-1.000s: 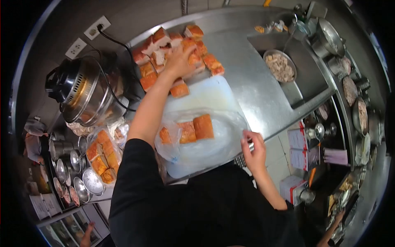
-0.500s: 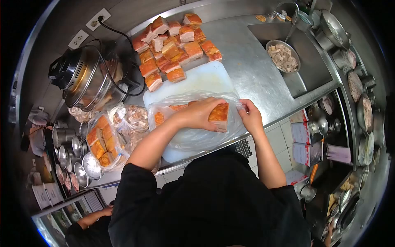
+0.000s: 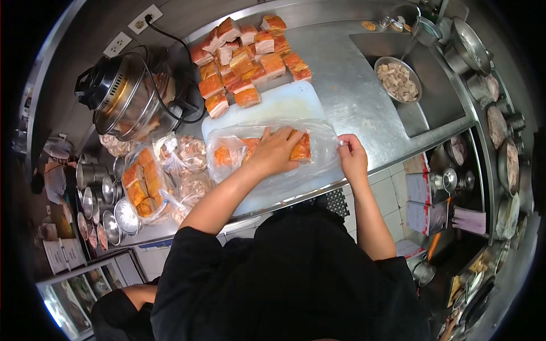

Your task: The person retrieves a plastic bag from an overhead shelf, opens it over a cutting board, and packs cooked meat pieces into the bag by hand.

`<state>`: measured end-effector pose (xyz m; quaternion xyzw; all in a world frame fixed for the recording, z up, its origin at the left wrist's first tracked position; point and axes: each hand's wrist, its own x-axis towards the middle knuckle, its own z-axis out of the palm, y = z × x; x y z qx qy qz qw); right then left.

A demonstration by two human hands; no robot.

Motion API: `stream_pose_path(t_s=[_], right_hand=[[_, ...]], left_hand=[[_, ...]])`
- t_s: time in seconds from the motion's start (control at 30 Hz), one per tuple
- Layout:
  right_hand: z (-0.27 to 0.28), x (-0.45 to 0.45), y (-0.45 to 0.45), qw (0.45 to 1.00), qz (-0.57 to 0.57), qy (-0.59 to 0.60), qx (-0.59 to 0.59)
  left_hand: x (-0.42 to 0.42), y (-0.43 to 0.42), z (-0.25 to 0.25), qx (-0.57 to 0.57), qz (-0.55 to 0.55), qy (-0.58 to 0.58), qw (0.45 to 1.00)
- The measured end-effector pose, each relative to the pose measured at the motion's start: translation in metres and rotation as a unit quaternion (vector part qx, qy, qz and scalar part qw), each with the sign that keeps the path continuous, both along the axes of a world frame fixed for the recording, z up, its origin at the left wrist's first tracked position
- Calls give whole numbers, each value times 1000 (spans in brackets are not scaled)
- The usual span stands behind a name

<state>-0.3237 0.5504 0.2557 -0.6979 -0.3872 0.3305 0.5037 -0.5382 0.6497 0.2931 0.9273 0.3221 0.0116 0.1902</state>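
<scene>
A clear plastic bag (image 3: 327, 149) lies across the white cutting board (image 3: 284, 103), with browned, roasted-looking pork belly blocks (image 3: 301, 149) in a row inside it. My left hand (image 3: 276, 152) rests in the bag on these blocks, its fingers spread over the meat and partly under the film. At the bag's right edge, my right hand (image 3: 354, 156) pinches the plastic. More pork belly blocks (image 3: 242, 63) are heaped behind the board on the steel counter.
To the left are a glass-bowled countertop oven (image 3: 133, 99) and a filled bag of pork blocks (image 3: 145, 182). Bags of paler meat (image 3: 190, 153) sit beside it. A bowl of diced pieces (image 3: 398, 79) stands in the sink (image 3: 449, 108). Another person's arm (image 3: 139, 294) shows at lower left.
My left hand has lowered the pork block from a raised, tilted position into line with the others, and its grip has loosened into spread fingers. My right hand still pinches the bag edge.
</scene>
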Motion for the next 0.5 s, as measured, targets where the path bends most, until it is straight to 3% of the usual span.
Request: stream_pose_path(t_s=[0.07,0.13,0.4,0.5], right_hand=[[-8,3,2,1000,1,-10,25],[-7,2,0,999,29,-38,-23],[-17,-1,-5,998,61,-20,-18],[-13,0,-3,997,69,-2,-23]], left_hand=[[-9,-6,7,72,-6,18,997],[-25,0,-5,56,-1,11,998],[-34,3,-18,57,21,-7,998],[-39,-26,-8,113,7,-90,989]])
